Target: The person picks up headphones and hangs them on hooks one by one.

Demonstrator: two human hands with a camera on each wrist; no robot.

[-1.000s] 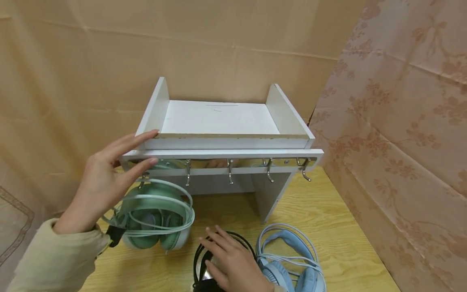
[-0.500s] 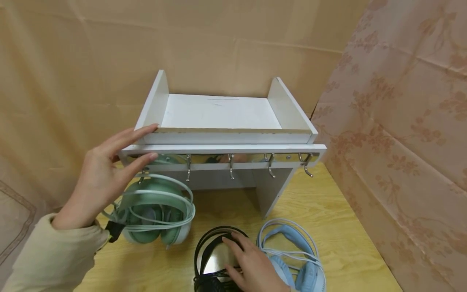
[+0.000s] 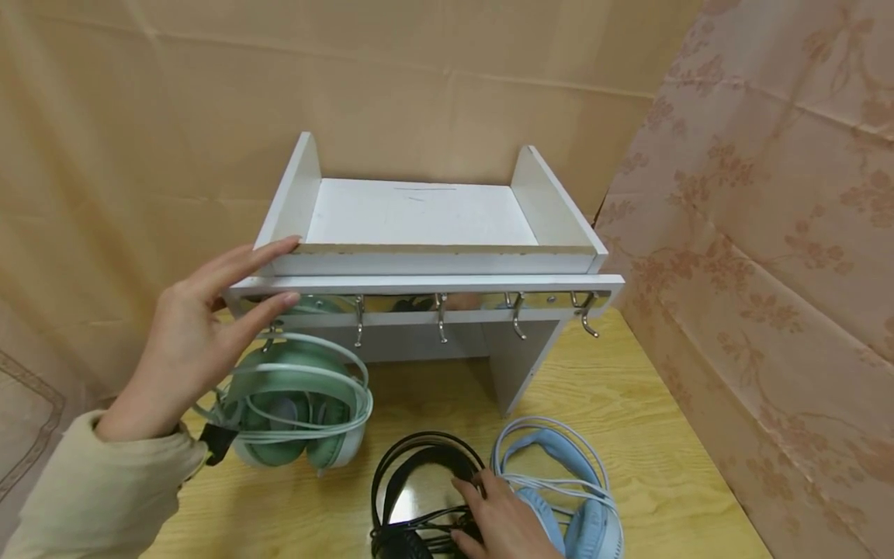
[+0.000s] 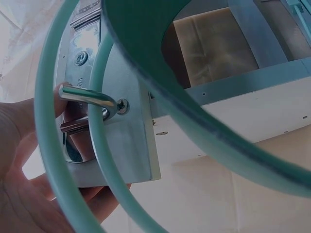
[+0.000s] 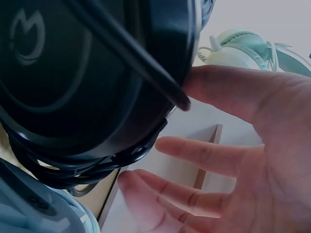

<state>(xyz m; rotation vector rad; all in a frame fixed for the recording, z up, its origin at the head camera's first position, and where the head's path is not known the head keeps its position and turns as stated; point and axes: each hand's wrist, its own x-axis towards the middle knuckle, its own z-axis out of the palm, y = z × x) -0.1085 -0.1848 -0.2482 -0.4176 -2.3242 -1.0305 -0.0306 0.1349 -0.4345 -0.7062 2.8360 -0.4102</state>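
Observation:
My left hand point(image 3: 185, 349) grips the left front corner of a white shelf rack point(image 3: 433, 265), fingers on top and thumb at the hook strip. Just below it, green headphones point(image 3: 296, 380) with a pale cable hang from the leftmost hook point(image 4: 90, 94), seen close in the left wrist view. Black headphones point(image 3: 401, 542) lie on the table in front of the rack, their cable across them. My right hand point(image 3: 506, 516) is at their right side; in the right wrist view the thumb touches or nearly touches the black ear cup point(image 5: 92, 92), and the fingers are spread, holding nothing.
Light blue headphones point(image 3: 590, 528) lie just right of the black ones, beside my right hand. Several bare metal hooks point(image 3: 441, 320) run along the rack's front. A yellow wood-grain table point(image 3: 649, 466) lies beneath; a beige cloth point(image 3: 419, 93) hangs behind.
My right hand has moved right, from over the middle of the black headphones to their right side. The left hand keeps its grip on the rack. The view has tilted slightly.

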